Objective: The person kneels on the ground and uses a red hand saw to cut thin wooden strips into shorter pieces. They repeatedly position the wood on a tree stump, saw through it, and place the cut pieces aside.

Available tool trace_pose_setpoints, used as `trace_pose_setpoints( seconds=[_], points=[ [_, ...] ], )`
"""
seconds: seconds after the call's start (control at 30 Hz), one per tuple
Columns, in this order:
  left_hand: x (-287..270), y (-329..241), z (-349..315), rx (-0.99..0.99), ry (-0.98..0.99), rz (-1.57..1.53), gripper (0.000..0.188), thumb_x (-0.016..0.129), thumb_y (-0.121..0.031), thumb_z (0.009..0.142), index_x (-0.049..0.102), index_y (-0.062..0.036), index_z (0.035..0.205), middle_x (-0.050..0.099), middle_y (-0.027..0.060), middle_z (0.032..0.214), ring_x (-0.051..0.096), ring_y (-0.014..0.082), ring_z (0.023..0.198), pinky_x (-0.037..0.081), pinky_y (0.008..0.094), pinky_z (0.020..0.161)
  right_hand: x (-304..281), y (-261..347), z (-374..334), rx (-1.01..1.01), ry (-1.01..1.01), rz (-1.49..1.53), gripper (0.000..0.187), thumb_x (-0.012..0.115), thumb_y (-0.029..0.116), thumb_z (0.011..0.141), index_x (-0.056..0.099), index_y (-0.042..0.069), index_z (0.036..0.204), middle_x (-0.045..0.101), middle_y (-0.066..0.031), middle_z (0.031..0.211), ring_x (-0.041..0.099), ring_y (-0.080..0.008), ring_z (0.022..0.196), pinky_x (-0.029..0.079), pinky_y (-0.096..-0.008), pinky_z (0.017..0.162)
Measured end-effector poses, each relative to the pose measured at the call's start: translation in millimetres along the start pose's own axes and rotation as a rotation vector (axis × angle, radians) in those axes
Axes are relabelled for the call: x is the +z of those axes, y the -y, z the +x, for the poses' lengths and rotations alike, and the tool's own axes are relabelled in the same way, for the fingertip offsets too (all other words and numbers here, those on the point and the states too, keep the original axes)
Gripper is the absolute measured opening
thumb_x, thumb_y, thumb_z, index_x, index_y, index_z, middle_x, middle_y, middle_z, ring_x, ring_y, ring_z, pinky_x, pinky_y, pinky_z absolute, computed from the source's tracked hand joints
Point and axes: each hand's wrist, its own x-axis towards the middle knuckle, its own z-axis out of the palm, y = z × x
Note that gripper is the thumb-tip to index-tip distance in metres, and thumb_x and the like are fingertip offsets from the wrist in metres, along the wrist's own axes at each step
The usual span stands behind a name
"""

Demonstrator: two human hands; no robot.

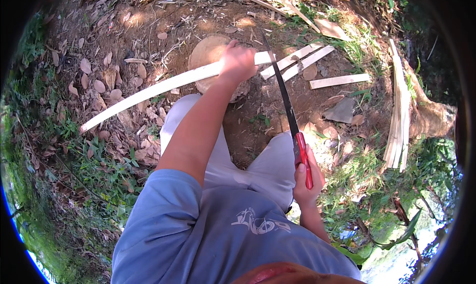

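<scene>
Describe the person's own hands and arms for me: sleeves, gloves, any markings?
Left hand and right hand are bare; no gloves or wristbands show. The left sleeve is short, loose and grey-blue, with no marking visible. The right sleeve's edge can't be made out.

Dappled sunlight patches the ground [171, 24]; glare bleaches the lower right; black vignetting rings the edges.

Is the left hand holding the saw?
No, the right hand grips the handsaw by its red handle while the left hand is on the wooden strip.
</scene>
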Motion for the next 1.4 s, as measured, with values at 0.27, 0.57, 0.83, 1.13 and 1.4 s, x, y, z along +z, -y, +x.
trace_pose_setpoints(
  seconds=[0.27, 0.57, 0.83, 1.13, 1.4],
  points=[
    [-13, -1, 4, 0.001, 0.1, 0.06, 0.037, 0.078, -0.046, 0.092, 0.077, -0.0144, 0.111, 0.082, 0.0093, 0.1, 0.078, 0.0233, 0.104, 0.036, 0.0408, 0.127, 108, -40, 209, -0.043, -0.136, 0.259, 0.043, 0.061, 0.016, 0.11, 0.064, -0.001, 0.149, 0.078, -0.0162, 0.126, 0.071, -0.0151, 0.105, 0.055, -0.0314, 0.095],
    [1, 0, -5, -0.01, 0.084, 0.058, 0.037, 0.079, -0.044, 0.09, 0.078, -0.0132, 0.11, 0.081, 0.0105, 0.105, 0.076, 0.0235, 0.113, 0.034, 0.041, 0.129, 108, -62, 136, -0.165, -0.148, 0.14, 0.05, 0.063, 0.013, 0.107, 0.059, 0.001, 0.155, 0.079, -0.0151, 0.105, 0.068, -0.0159, 0.08, 0.055, -0.0292, 0.077],
    [-1, 0, 3, -0.026, 0.14, 0.087, 0.039, 0.077, -0.046, 0.091, 0.078, -0.0134, 0.112, 0.082, 0.0097, 0.107, 0.077, 0.0227, 0.11, 0.035, 0.04, 0.128, 53, -34, 2, -0.016, -0.087, 0.058, 0.051, 0.062, 0.01, 0.105, 0.058, -0.007, 0.153, 0.078, -0.0107, 0.094, 0.066, -0.0132, 0.069, 0.053, -0.0276, 0.067],
    [-20, 2, -2, 0.013, 0.077, 0.001, 0.041, 0.075, -0.048, 0.089, 0.077, -0.0101, 0.106, 0.081, 0.0119, 0.093, 0.077, 0.0243, 0.099, 0.042, 0.039, 0.122, 67, -12, 100, -0.059, -0.242, 0.235, 0.049, 0.062, 0.011, 0.107, 0.059, -0.005, 0.153, 0.078, -0.0118, 0.104, 0.064, -0.0068, 0.08, 0.054, -0.0264, 0.074],
    [-8, -3, 2, -0.063, 0.06, 0.019, 0.04, 0.079, -0.049, 0.088, 0.081, -0.0115, 0.103, 0.082, 0.0114, 0.097, 0.078, 0.0227, 0.1, 0.042, 0.0371, 0.122, 108, -8, 187, -0.101, -0.25, 0.264, 0.042, 0.066, 0.013, 0.107, 0.066, -0.005, 0.145, 0.079, -0.0154, 0.102, 0.069, -0.0103, 0.088, 0.056, -0.0294, 0.082]
  ],
)
